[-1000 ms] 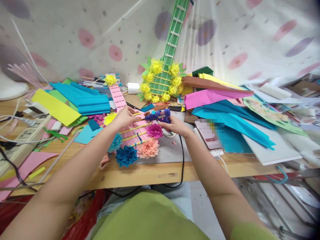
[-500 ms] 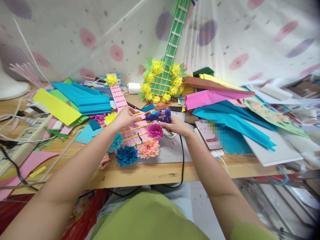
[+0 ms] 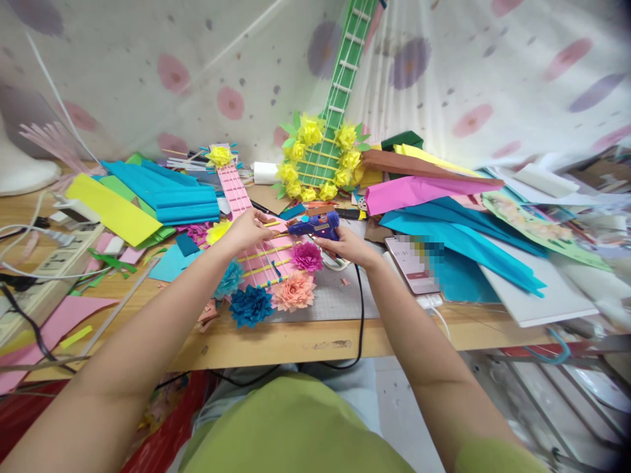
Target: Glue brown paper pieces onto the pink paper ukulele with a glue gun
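Our right hand (image 3: 348,246) grips the glue gun (image 3: 314,225), nozzle toward the left hand (image 3: 249,230), whose fingers bend over the pink guitar (image 3: 234,187); what they pinch, if anything, we cannot tell. The guitar lies partly on the mat (image 3: 345,302), strings on, with flowers (image 3: 251,306) at its head and around its body. Judged mostly built; what remains is unclear. Beyond stands the green guitar (image 3: 319,172), ringed with yellow flowers (image 3: 310,131).

The glue gun (image 3: 315,225) lies before the upright guitar (image 3: 320,161), left of the phone (image 3: 413,264).
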Action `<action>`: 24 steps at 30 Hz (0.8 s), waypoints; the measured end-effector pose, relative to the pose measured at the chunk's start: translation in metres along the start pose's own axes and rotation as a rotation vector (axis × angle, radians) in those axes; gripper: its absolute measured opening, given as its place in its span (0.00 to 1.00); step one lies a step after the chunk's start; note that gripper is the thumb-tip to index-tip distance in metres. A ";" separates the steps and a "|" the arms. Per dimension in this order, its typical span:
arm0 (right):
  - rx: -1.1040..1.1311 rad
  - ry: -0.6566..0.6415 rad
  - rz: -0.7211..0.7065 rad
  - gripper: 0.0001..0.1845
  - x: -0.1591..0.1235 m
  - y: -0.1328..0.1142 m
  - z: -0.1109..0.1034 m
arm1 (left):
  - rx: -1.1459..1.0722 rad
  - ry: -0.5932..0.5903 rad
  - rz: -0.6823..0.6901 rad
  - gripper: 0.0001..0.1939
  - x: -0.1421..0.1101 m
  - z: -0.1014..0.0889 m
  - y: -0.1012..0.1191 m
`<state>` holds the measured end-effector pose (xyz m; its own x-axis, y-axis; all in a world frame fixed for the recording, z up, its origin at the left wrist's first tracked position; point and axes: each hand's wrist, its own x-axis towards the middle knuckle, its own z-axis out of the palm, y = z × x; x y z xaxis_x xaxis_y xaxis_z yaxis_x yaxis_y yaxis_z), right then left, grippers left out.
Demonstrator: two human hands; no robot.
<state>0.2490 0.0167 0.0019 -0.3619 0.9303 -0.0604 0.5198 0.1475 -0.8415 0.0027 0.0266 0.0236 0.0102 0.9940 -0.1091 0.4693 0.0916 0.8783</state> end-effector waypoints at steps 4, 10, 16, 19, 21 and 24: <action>0.001 0.006 0.002 0.24 0.000 0.000 0.000 | -0.008 -0.014 -0.012 0.21 0.000 0.000 0.000; 0.089 0.020 0.035 0.25 0.001 0.001 0.000 | -0.009 -0.013 -0.015 0.22 0.000 0.001 0.001; 0.214 0.143 -0.007 0.24 0.000 0.006 -0.005 | 0.020 -0.034 0.003 0.18 -0.002 0.000 0.002; 0.283 0.333 -0.023 0.24 0.001 0.023 -0.012 | -0.018 -0.063 -0.001 0.16 -0.001 -0.002 0.001; 0.303 0.495 0.007 0.25 0.002 0.041 -0.016 | -0.051 -0.078 -0.008 0.15 0.000 -0.003 0.001; 0.220 0.642 0.111 0.28 0.004 0.071 -0.021 | -0.132 -0.091 -0.016 0.14 0.000 -0.003 0.003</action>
<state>0.3005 0.0374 -0.0466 0.2505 0.9606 0.1203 0.3332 0.0312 -0.9423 0.0013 0.0273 0.0280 0.0868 0.9833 -0.1601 0.3496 0.1204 0.9291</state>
